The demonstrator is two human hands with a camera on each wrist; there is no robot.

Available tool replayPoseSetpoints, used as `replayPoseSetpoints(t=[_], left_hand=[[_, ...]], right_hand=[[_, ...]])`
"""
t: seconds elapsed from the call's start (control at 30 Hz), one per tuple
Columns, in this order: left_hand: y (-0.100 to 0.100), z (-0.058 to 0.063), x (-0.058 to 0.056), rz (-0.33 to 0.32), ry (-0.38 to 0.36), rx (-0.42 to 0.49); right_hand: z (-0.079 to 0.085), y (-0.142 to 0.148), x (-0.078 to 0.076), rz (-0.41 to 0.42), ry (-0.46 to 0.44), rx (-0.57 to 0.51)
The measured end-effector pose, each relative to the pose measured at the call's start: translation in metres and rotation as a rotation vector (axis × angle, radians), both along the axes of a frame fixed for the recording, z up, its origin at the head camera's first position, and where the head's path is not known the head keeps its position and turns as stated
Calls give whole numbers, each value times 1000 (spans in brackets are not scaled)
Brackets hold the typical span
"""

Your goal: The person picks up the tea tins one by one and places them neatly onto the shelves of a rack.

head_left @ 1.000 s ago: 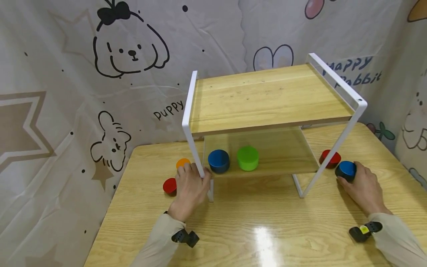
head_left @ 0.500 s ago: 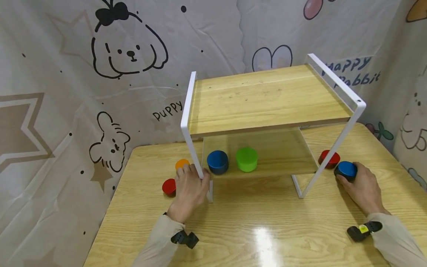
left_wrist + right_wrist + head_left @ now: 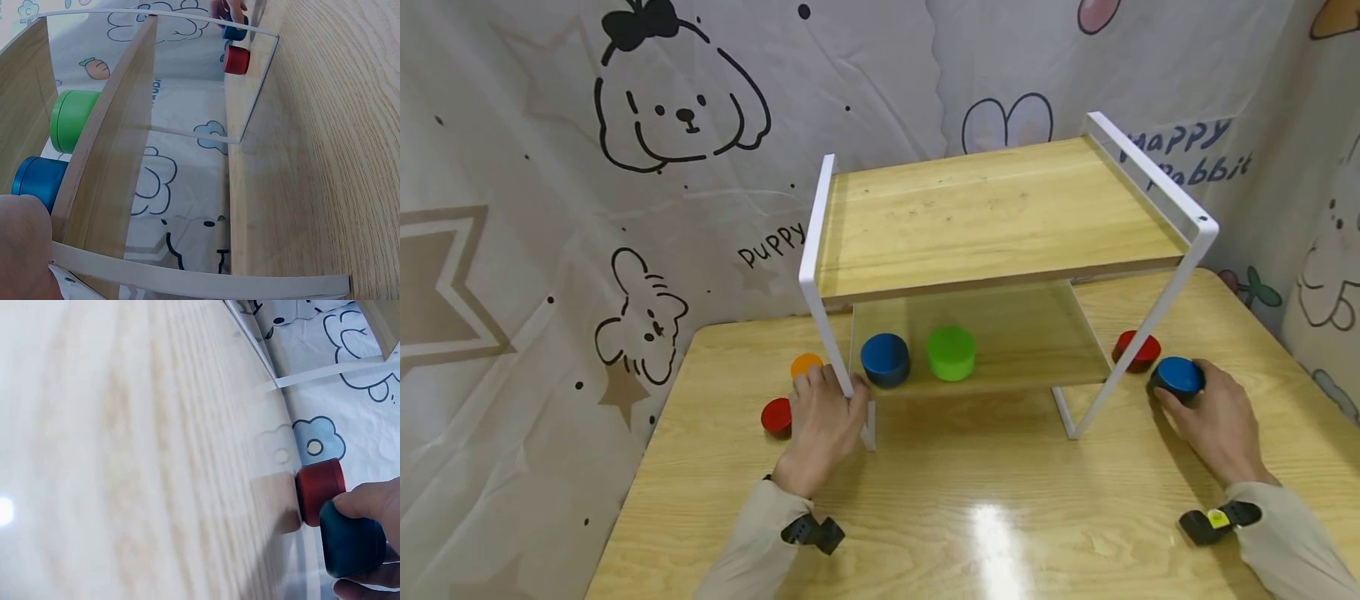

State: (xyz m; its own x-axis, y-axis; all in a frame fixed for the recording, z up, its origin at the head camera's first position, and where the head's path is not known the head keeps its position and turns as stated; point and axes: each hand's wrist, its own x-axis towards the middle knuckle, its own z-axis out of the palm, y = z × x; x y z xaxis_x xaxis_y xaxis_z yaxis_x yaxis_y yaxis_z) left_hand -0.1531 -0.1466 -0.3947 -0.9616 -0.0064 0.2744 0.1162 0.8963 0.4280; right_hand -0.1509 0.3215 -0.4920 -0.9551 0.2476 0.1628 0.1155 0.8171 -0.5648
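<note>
My left hand (image 3: 823,421) grips the white metal frame (image 3: 829,333) at the left end of a two-tier wooden shelf (image 3: 1000,217). In the left wrist view, its thumb (image 3: 25,247) lies beside that frame. At the right of the shelf, my right hand (image 3: 1217,421) pinches a round blue tin (image 3: 1178,377) between thumb and fingers. Whether this tin touches the table cannot be told. Just behind it stands a round red tin (image 3: 320,490). The shelf's lower board carries another blue tin (image 3: 885,362) and a green tin (image 3: 951,354).
Left of the shelf, an orange tin (image 3: 806,366) and a second red tin (image 3: 777,417) are partly covered by my left hand. The wooden table (image 3: 925,533) runs up to a printed cloth (image 3: 700,208) behind it.
The head view has shifted slightly. My right hand and its blue tin have moved a little to the right, away from the red tin. My left hand keeps its grip on the frame.
</note>
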Motion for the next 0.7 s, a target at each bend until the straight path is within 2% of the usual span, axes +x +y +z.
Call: replayPoseSetpoints(t=[0.1,0.43,0.6,0.7], left_hand=[[0,1,-2,-2,12,4],[0,-1,0,4,-19,9],[0,-1,-1,-9,-26,15],[-1,0,0,-11,-31,18]], right_hand=[[4,-1,4,-3,11,8],[8,-14,23,13,27,32],[18,-30,35,19,70,63],[24,-41,45,33,128,74]])
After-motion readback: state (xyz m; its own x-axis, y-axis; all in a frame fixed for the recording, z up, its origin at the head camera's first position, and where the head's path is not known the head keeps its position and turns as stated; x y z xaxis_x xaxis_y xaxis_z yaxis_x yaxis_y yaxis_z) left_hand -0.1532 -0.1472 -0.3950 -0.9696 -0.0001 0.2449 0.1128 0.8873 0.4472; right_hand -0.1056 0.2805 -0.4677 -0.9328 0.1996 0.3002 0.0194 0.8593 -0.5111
